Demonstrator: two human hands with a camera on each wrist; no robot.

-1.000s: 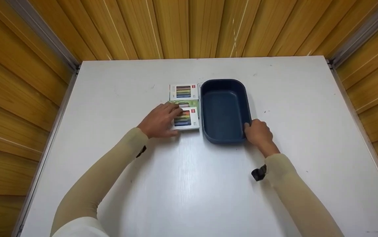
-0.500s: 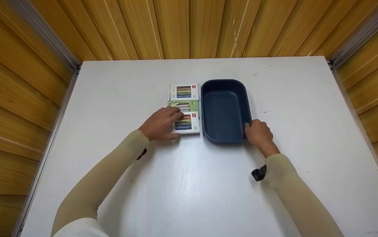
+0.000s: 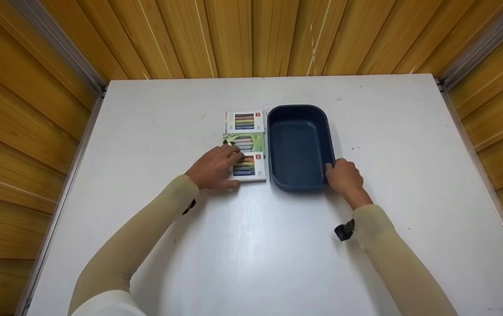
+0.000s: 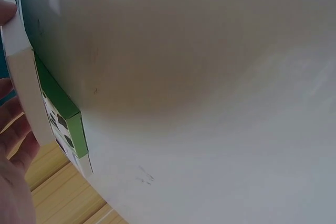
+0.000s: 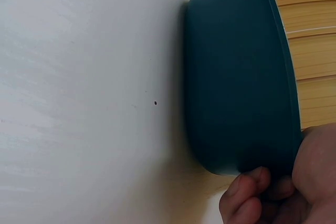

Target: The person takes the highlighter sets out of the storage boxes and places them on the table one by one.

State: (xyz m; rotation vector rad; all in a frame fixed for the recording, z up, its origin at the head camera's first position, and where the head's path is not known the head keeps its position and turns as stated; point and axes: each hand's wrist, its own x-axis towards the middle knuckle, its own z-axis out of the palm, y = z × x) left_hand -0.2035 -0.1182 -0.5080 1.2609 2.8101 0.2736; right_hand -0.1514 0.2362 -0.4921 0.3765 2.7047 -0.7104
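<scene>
My left hand [image 3: 216,169] holds the near white crayon box [image 3: 258,171], whose window shows coloured sticks. In the left wrist view the thumb is at one end of this white box [image 4: 29,93] and the fingers are along the other. Behind it are a green box [image 3: 258,142] with pale sticks pictured and a second white crayon box [image 3: 230,123], in a column. To their right stands a dark blue rectangular bin [image 3: 297,151] with nothing in it. My right hand [image 3: 344,177] grips its near right rim, thumb inside and fingers curled against the outer wall [image 5: 236,77].
Everything stands on a white table [image 3: 242,245]. Yellow wood-slat walls [image 3: 273,39] enclose it at the back and both sides. A black wrist device [image 3: 344,230] is strapped at the right sleeve.
My left hand has drawn the near white crayon box towards me, so more of the green box behind it shows. My right hand and the bin have stayed in place.
</scene>
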